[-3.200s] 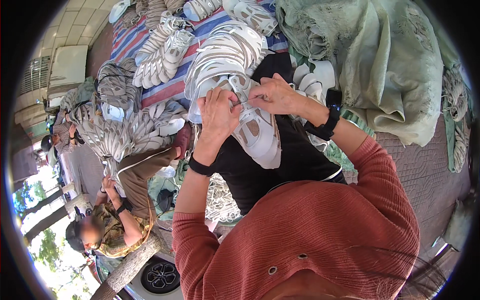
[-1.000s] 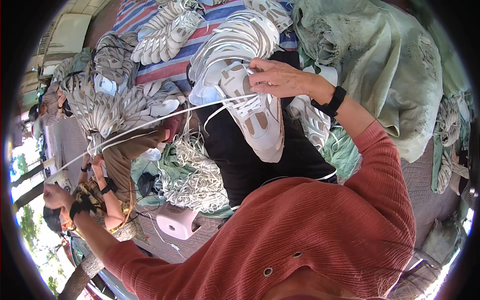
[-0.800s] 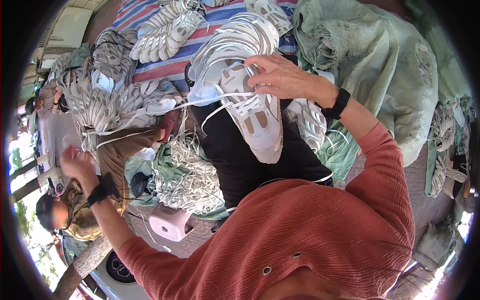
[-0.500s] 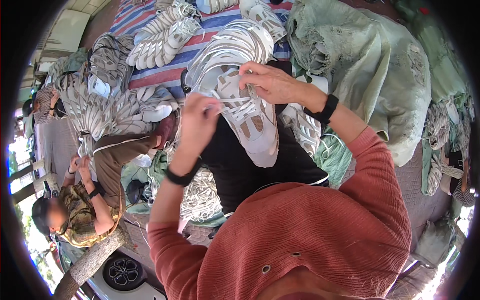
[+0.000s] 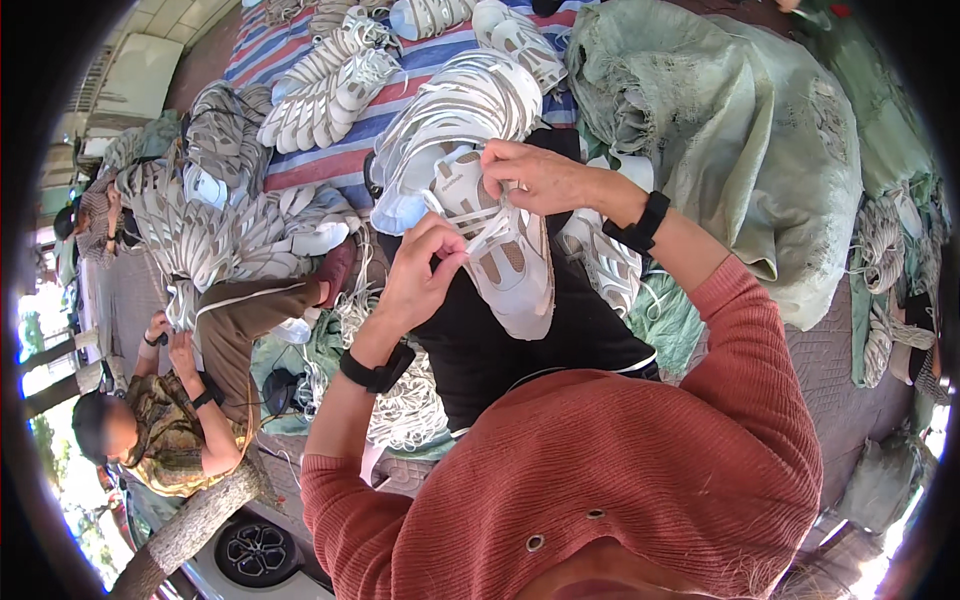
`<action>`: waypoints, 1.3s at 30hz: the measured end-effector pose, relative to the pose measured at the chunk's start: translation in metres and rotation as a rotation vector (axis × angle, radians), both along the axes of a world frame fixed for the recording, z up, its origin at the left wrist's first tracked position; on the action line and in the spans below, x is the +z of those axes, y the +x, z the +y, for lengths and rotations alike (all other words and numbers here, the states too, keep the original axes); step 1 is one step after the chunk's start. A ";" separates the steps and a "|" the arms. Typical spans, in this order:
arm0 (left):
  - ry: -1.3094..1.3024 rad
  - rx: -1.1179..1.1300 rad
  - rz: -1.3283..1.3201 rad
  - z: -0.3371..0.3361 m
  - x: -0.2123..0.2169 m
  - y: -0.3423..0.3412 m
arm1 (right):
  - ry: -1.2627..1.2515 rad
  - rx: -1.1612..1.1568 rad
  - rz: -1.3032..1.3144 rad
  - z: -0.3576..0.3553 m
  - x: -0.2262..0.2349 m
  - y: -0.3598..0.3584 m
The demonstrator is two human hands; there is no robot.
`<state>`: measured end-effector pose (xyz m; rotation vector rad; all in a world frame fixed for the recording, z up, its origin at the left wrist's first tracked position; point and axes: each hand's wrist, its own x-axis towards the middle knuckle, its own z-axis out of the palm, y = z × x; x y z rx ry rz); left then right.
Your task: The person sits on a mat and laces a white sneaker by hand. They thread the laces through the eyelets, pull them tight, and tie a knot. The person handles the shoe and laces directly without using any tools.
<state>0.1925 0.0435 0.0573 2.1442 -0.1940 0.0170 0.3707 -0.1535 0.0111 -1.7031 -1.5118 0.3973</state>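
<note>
Holding a white shoe [image 5: 500, 255] on my lap, I pinch its white lace [image 5: 478, 236] with my left hand [image 5: 425, 275], fingers closed tight on it. My right hand [image 5: 535, 175] grips the far end of the shoe, fingers curled around the top (both wrists wear black bands). More white shoes [image 5: 330, 75] lie far on a striped cloth [image 5: 300, 165]. A big green sack [image 5: 740, 140] sits on the right. Another person [image 5: 170, 430] sits left.

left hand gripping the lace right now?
Yes, the left hand pinches the white lace between thumb and fingers beside the shoe, while the right hand holds the shoe's upper part.
</note>
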 end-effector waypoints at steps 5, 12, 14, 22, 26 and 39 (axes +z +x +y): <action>0.088 0.161 -0.213 -0.002 -0.009 0.010 | -0.039 0.085 -0.122 0.004 0.017 -0.002; 0.014 0.132 -0.211 -0.002 -0.015 0.025 | -0.093 0.159 -0.119 0.018 0.024 0.006; 0.049 0.162 -0.149 0.000 -0.013 0.025 | 0.096 0.067 -0.247 0.019 0.020 0.002; 0.206 0.084 -0.154 0.003 -0.033 0.023 | 0.007 -0.102 -0.673 0.013 0.026 -0.004; 0.231 0.088 -0.130 0.001 -0.029 0.025 | -0.111 0.027 -0.175 0.012 0.031 0.001; 0.328 0.113 -0.245 -0.009 -0.031 0.022 | 0.168 -0.149 -0.801 0.016 0.026 -0.010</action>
